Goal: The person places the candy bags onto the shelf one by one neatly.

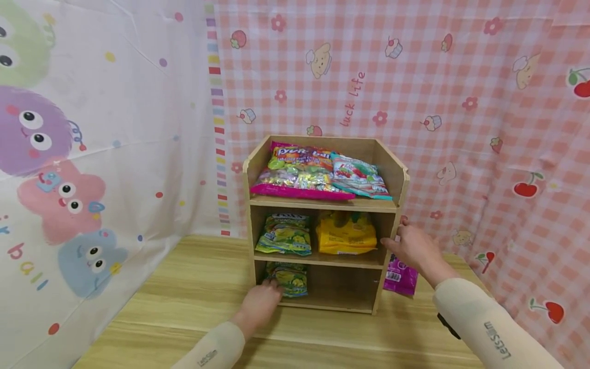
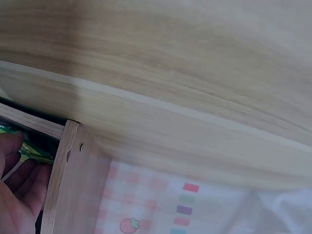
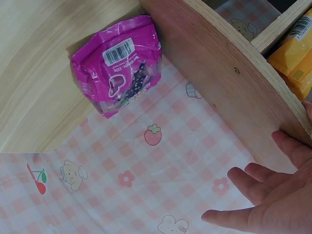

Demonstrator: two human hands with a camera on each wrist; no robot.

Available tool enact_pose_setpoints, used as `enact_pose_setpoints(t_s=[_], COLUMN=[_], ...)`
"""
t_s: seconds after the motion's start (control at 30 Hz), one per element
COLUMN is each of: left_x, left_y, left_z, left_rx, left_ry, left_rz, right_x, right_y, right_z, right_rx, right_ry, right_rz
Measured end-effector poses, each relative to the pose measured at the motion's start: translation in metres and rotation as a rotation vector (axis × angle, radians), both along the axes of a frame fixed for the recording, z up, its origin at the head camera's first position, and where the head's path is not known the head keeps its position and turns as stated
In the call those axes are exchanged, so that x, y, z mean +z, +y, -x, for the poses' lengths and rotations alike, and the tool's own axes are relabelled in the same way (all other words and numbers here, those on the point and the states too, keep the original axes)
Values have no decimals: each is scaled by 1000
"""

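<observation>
A small wooden shelf (image 1: 318,260) with three levels stands on the table. My left hand (image 1: 261,303) reaches into its bottom level and holds the near left edge of a green candy bag (image 1: 294,281). In the left wrist view, thumb and curled fingers (image 2: 36,187) are at the bag's edge, partly cut off by the frame. On the other side, my right hand (image 1: 415,247) rests against the shelf's right side panel (image 3: 214,83), its fingers spread and fairly straight. Below that hand a purple candy bag (image 3: 119,63) lies on the table beside the shelf.
The top level carries a large pink-edged fruit candy bag (image 1: 299,171) and a light blue bag (image 1: 358,175). On the middle level sit another green bag (image 1: 285,234) and a yellow bag (image 1: 346,234). Printed curtains (image 1: 405,72) hang behind the wooden table (image 1: 193,287).
</observation>
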State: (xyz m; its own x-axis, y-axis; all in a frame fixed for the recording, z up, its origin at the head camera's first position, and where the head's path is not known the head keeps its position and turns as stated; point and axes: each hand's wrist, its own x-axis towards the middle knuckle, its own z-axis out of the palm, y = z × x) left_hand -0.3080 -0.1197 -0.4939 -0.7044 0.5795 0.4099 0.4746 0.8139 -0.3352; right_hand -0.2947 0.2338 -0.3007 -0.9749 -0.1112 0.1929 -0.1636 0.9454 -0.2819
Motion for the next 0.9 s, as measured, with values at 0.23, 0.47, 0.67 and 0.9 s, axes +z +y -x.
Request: enact_pose_setpoints(t_s=[0.23,0.47,0.67,0.9], left_x=[-2,0,1,9], left_y=[-9,-15,-23,-35], left_z=[-5,-13,-16,-17], left_rx=[-39,-81,-53,15], left_ry=[44,78,154,87], left_rz=[-16,-72,-84,-182], right_x=[2,3,3,3], right_y=[-1,-1,-1,-1], right_z=[0,0,0,0], right_rx=[-9,-11,-6,-14], right_ry=[-7,-15,-14,-14], right_rz=[-5,-4,-9,-7])
